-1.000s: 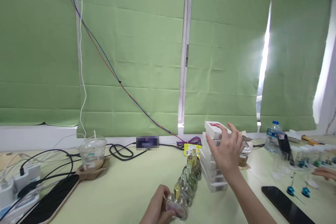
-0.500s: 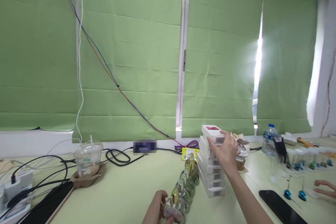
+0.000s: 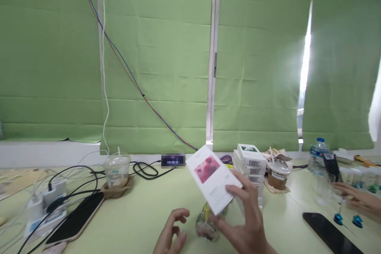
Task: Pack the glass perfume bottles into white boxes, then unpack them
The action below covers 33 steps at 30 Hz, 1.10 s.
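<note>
My right hand (image 3: pixel 245 216) grips a small white box (image 3: pixel 212 178) with a pink flower picture, tilted above the table. Behind and below that box, a glass perfume bottle (image 3: pixel 206 226) with a gold top stands on the table; the bottles behind it are mostly hidden. Left of the bottle, my left hand (image 3: pixel 173 232) is open, its fingers curved and apart, holding nothing. A stack of white boxes (image 3: pixel 251 162) stands behind my right hand, the top one with a green picture.
An iced-drink cup (image 3: pixel 278 172) stands right of the stack, a water bottle (image 3: pixel 318 156) farther right. Phones lie at left (image 3: pixel 77 218) and right (image 3: pixel 330 232). Cables and a plastic cup (image 3: pixel 116 170) are at left. A co-worker's hand (image 3: pixel 357 198) is near blue-based parts (image 3: pixel 338 218).
My right hand has taken the top box off the stack and brought it left, over the bottles. My left hand has come off the front bottle. The view has shifted slightly.
</note>
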Each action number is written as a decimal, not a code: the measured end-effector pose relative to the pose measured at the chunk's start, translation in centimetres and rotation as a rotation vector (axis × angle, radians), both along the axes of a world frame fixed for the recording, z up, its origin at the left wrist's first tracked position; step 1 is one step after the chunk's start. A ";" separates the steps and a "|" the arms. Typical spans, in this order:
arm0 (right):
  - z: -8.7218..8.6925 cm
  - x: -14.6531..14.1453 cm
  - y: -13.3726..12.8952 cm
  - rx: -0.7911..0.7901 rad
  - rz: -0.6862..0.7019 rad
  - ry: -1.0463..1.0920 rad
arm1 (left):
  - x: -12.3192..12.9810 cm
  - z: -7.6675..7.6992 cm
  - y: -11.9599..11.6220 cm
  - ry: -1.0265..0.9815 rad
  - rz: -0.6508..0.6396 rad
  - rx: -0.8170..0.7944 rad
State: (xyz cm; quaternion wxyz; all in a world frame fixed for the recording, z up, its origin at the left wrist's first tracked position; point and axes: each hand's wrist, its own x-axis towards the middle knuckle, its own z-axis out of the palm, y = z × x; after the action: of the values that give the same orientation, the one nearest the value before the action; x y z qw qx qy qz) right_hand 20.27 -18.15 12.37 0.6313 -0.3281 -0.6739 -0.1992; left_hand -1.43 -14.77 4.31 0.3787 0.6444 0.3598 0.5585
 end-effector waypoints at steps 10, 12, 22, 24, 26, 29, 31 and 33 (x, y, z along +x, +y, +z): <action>-8.4 -6.9 1.7 -0.250 0.432 0.010 | -1.3 2.5 -2.0 -0.487 -0.069 -0.471; -9.2 -7.1 2.3 -0.292 0.477 0.042 | -1.7 2.5 -1.7 -0.460 -0.066 -0.463; -11.4 -7.4 2.8 -0.299 0.469 0.095 | -2.6 -0.1 -1.0 -0.364 -0.033 -0.392; -11.2 -7.3 2.5 -0.307 0.454 0.093 | -2.5 0.0 -1.2 -0.350 -0.032 -0.392; -11.1 -7.2 2.2 -0.318 0.447 0.088 | -2.5 0.1 -1.3 -0.348 -0.043 -0.390; -10.9 -7.2 2.0 -0.320 0.439 0.077 | -2.4 0.2 -1.6 -0.338 -0.046 -0.386; -10.8 -7.2 1.9 -0.318 0.436 0.073 | -2.4 0.3 -1.7 -0.325 -0.041 -0.383; -10.9 -7.1 1.9 -0.322 0.438 0.070 | -2.4 0.4 -1.7 -0.314 -0.047 -0.374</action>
State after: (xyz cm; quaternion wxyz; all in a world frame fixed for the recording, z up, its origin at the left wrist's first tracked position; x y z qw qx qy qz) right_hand 13.13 -16.27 1.50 0.6220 -0.2775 -0.7295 0.0632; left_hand -3.86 -16.50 4.69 0.5557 0.4764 0.3785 0.5665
